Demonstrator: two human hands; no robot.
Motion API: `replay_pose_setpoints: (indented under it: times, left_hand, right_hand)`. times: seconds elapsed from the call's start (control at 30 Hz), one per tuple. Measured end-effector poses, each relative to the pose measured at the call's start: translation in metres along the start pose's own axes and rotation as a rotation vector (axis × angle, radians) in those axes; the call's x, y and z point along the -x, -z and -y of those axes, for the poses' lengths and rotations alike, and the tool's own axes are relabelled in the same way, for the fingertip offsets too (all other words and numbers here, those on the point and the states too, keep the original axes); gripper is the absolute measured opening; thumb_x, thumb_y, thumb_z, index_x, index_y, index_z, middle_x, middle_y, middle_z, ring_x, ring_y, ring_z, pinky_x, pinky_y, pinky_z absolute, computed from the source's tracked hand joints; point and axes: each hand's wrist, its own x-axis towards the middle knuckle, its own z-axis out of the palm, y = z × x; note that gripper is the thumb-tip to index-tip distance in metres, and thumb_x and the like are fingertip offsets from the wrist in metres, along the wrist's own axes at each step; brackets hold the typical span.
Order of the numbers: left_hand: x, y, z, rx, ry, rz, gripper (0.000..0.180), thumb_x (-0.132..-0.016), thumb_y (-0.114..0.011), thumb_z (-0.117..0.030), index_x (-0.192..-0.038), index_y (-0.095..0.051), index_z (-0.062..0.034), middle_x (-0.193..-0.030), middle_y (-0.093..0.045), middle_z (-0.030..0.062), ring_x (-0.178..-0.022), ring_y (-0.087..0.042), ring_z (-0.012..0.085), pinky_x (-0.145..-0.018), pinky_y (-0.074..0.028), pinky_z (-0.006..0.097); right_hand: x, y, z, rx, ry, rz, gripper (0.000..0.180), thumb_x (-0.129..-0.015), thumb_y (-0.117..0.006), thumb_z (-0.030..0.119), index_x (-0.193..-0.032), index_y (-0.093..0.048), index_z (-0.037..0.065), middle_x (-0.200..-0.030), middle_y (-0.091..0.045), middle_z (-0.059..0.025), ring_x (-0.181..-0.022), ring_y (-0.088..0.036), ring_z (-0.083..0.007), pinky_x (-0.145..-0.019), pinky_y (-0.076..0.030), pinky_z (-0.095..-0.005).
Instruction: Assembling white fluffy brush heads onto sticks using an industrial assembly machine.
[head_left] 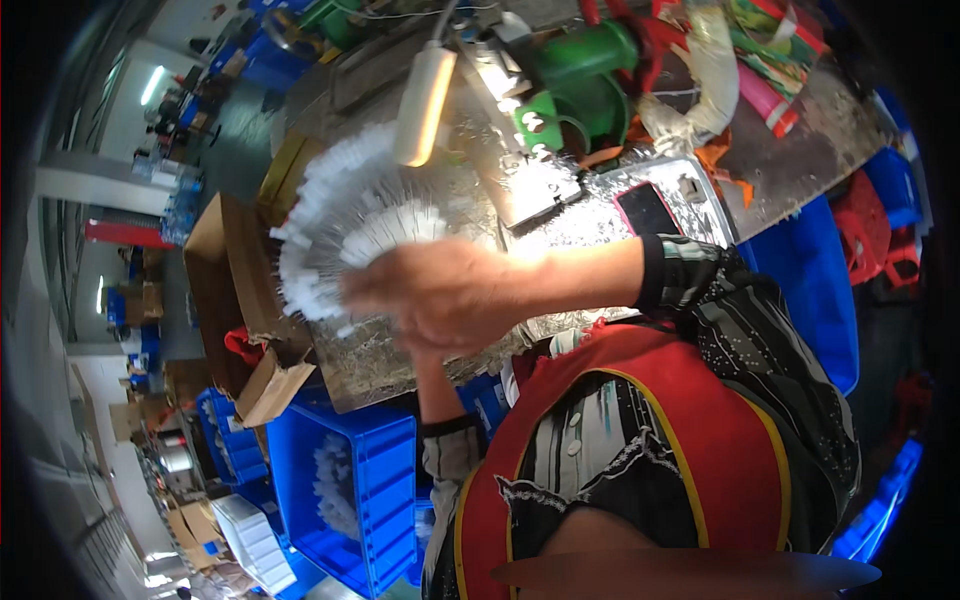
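Observation:
A large fan of thin metal wires with white fluffy ends, like small brushes (335, 215), lies on the worn work table. My right hand (445, 285) reaches across from the right to the near edge of this pile; motion smears its fingers, so its grip does not show. My left hand (440, 335) comes up from below and is mostly covered by the right one. The two hands overlap, and whether a wire is between them cannot be made out.
A lit lamp (427, 105) hangs over the pile. Green machinery (585, 75) stands at the back, with a dark-screened phone (648, 212) on a metal tray nearby. A cardboard box (225, 290) sits left. Below it, a blue bin (385, 500) holds white-ended pieces.

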Motion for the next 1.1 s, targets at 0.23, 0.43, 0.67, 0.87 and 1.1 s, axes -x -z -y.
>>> replay_pose_setpoints:
  times: [0.23,0.43,0.67,0.87,1.1]
  left_hand:
    - [0.031,0.046,-0.074,-0.682,0.25,0.575,0.038,-0.074,-0.061,-0.014,-0.108,-0.05,-0.0008,-0.093,-0.059,0.0129,-0.086,-0.057,0.0217,-0.074,-0.044,0.033]
    - [0.055,0.075,-0.084,-0.135,0.776,0.547,0.038,-0.081,-0.057,-0.023,-0.109,-0.05,0.0018,-0.095,-0.059,0.0116,-0.088,-0.056,0.0163,-0.071,-0.045,0.029]
    - [0.068,0.097,-0.052,0.534,0.713,-0.217,0.035,-0.085,-0.049,-0.024,-0.113,-0.051,-0.0018,-0.105,-0.055,0.0091,-0.093,-0.055,0.0204,-0.077,-0.046,0.029]
    - [0.057,-0.03,-0.055,0.627,0.319,-0.339,0.045,-0.083,-0.055,-0.011,-0.124,-0.036,-0.0085,-0.108,-0.052,0.0109,-0.104,-0.048,0.0247,-0.087,-0.041,0.038]
    - [0.043,-0.018,-0.026,0.955,0.417,-0.621,0.025,-0.084,-0.053,-0.013,-0.107,-0.047,-0.0065,-0.102,-0.054,0.0083,-0.095,-0.053,0.0209,-0.083,-0.044,0.034]
  right_hand:
    - [0.057,-0.078,-0.066,0.406,0.236,0.129,0.019,-0.06,-0.059,0.022,-0.07,-0.065,0.007,-0.108,-0.053,-0.0102,-0.107,-0.043,-0.0277,-0.092,-0.034,-0.0359]
    - [0.083,-0.101,-0.089,0.603,0.105,0.234,0.012,-0.055,-0.058,0.024,-0.059,-0.064,0.014,-0.104,-0.051,-0.0096,-0.103,-0.042,-0.0277,-0.083,-0.034,-0.0384]
    - [0.071,-0.086,-0.086,0.507,-0.047,0.132,0.013,-0.06,-0.056,0.022,-0.059,-0.062,0.01,-0.101,-0.053,-0.0128,-0.096,-0.045,-0.0277,-0.077,-0.037,-0.0371]
    - [0.077,-0.101,-0.074,0.57,-0.119,0.229,0.017,-0.06,-0.058,0.019,-0.062,-0.062,0.002,-0.119,-0.045,-0.0202,-0.111,-0.039,-0.0348,-0.091,-0.032,-0.042]
    - [0.095,-0.045,-0.051,0.085,-0.227,0.121,0.023,-0.067,-0.059,0.013,-0.082,-0.06,-0.004,-0.117,-0.044,-0.0225,-0.108,-0.041,-0.0357,-0.091,-0.034,-0.0412]
